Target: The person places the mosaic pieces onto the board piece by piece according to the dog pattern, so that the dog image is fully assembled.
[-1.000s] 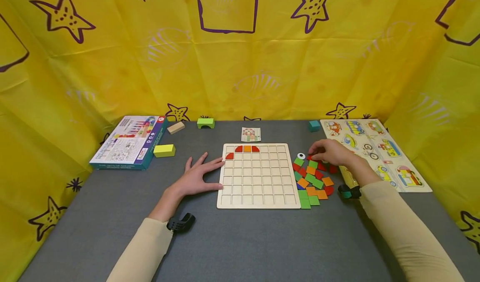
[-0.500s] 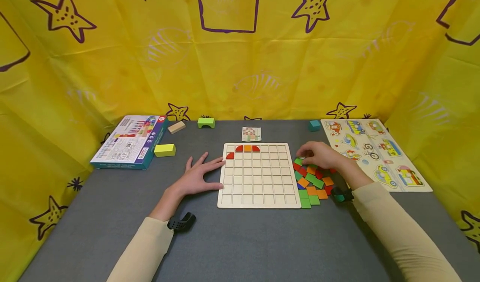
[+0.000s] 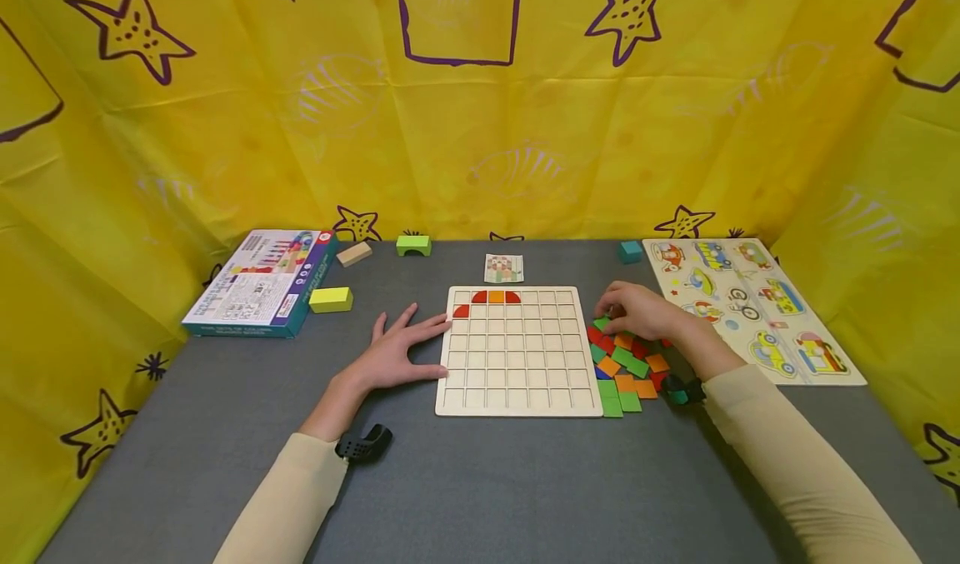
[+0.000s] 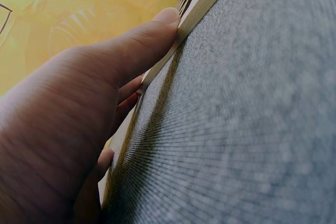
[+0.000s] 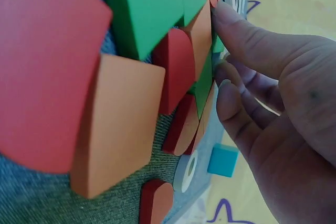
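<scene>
My left hand (image 3: 397, 351), fingers spread, touches the left edge of a wooden grid board (image 3: 517, 356); in the left wrist view the thumb (image 4: 149, 38) lies on its rim. Red quarter-round tiles (image 3: 461, 311) and an orange square tile (image 3: 496, 297) sit in the board's upper left cells. My right hand (image 3: 641, 310) reaches down, fingers bent, over a loose pile of coloured tiles (image 3: 628, 362) right of the board. Its thumb and fingertips are around a green tile (image 3: 602, 324); I cannot tell whether they pinch it. A white ring-like piece (image 5: 186, 171) lies nearby.
A small picture card (image 3: 503, 268) lies behind the board. At the left are a flat box (image 3: 262, 285), a yellow block (image 3: 331, 300), a beige block (image 3: 354, 254) and a green arch block (image 3: 413, 246). A teal block (image 3: 630, 252) and a picture puzzle board (image 3: 750, 306) stand right.
My right hand has moved left from the red tiles at the pile's back to the green tile near the board, which has shifted slightly. The left hand has stayed put.
</scene>
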The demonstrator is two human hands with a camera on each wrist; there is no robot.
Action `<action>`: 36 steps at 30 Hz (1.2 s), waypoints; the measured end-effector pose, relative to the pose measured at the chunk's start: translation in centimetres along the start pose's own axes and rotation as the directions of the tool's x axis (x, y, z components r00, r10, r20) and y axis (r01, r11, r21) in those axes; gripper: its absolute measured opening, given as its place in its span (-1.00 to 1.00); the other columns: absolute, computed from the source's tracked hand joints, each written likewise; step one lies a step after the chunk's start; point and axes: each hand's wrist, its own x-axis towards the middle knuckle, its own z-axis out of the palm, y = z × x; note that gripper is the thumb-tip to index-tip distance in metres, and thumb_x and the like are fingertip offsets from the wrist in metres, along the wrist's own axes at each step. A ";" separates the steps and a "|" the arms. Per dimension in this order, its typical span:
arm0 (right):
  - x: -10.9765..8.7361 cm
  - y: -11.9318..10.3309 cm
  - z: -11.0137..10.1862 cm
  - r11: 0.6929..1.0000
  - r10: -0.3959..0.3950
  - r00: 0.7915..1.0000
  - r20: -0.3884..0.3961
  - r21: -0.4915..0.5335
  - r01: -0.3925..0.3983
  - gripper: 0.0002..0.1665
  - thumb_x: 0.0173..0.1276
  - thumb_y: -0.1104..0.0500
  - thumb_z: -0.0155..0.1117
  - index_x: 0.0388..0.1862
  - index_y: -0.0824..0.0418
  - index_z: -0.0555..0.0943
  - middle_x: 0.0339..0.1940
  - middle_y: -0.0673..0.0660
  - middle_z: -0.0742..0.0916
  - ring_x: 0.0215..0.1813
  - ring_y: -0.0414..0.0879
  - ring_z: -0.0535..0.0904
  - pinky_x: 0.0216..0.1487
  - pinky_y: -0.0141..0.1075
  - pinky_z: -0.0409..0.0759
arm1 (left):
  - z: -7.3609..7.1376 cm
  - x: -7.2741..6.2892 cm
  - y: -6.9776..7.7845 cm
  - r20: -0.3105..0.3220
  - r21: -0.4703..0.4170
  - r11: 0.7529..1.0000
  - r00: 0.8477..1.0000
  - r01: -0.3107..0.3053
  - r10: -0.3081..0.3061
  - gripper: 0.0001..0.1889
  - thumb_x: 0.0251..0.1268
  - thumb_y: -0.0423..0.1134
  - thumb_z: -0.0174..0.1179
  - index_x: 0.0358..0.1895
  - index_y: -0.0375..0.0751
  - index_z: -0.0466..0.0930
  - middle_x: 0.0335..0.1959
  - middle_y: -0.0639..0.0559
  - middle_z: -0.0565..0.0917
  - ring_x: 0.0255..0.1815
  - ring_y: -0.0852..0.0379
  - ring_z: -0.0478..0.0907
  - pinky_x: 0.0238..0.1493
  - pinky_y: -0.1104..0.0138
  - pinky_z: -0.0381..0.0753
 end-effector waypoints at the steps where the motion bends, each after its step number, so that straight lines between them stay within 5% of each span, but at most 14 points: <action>1: 0.1 0.1 0.0 1.000 0.007 1.000 0.001 -0.003 -0.007 -0.84 0.27 0.32 0.48 -0.17 0.29 0.72 -0.20 0.13 0.62 -0.18 0.03 0.56 -0.06 -0.04 0.58 | 0.0 0.0 -0.1 -0.001 0.002 1.000 1.000 0.001 -0.001 -0.11 0.16 0.35 0.33 0.54 0.10 0.33 0.57 0.13 0.24 0.62 -0.29 -0.23 0.36 -0.35 -0.55; 8: 0.1 0.5 -0.1 1.000 0.031 1.000 -0.002 -0.005 -0.031 -0.82 0.25 0.28 0.51 -0.24 0.21 0.64 -0.33 0.03 0.63 -0.26 -0.03 0.48 -0.11 -0.10 0.54 | 0.2 0.0 -0.1 -0.006 0.002 1.000 1.000 -0.001 0.001 -0.11 0.16 0.36 0.32 0.54 0.12 0.33 0.57 0.15 0.24 0.62 -0.28 -0.23 0.36 -0.34 -0.55; 18: -0.2 -0.1 -1.0 0.991 0.060 0.997 -0.057 0.124 -0.052 -0.92 0.39 0.32 0.37 -0.17 0.23 0.69 -0.27 0.05 0.70 -0.23 -0.02 0.56 -0.14 -0.14 0.58 | 0.1 0.0 0.0 -0.002 0.001 1.000 1.000 0.001 -0.001 -0.11 0.16 0.35 0.32 0.54 0.11 0.32 0.57 0.14 0.24 0.62 -0.27 -0.24 0.37 -0.33 -0.55; 28: 3.4 -3.3 0.4 0.988 -0.040 0.995 -0.091 0.147 0.054 -0.92 0.40 0.34 0.35 -0.15 0.26 0.67 -0.24 0.10 0.70 -0.23 -0.01 0.57 -0.13 -0.10 0.57 | -0.1 -0.1 -0.1 -0.005 0.008 1.000 1.000 -0.001 0.001 -0.11 0.16 0.36 0.32 0.54 0.11 0.33 0.57 0.14 0.25 0.62 -0.28 -0.23 0.36 -0.35 -0.54; 36: 6.9 -7.3 2.5 0.976 -0.060 0.997 -0.045 0.208 0.068 -0.93 0.43 0.31 0.33 -0.14 0.23 0.67 -0.23 0.09 0.69 -0.23 -0.01 0.55 -0.15 -0.17 0.55 | 0.0 0.0 -0.2 -0.005 0.000 1.000 1.000 -0.004 0.004 -0.11 0.16 0.36 0.32 0.55 0.11 0.32 0.56 0.14 0.25 0.62 -0.26 -0.23 0.37 -0.33 -0.55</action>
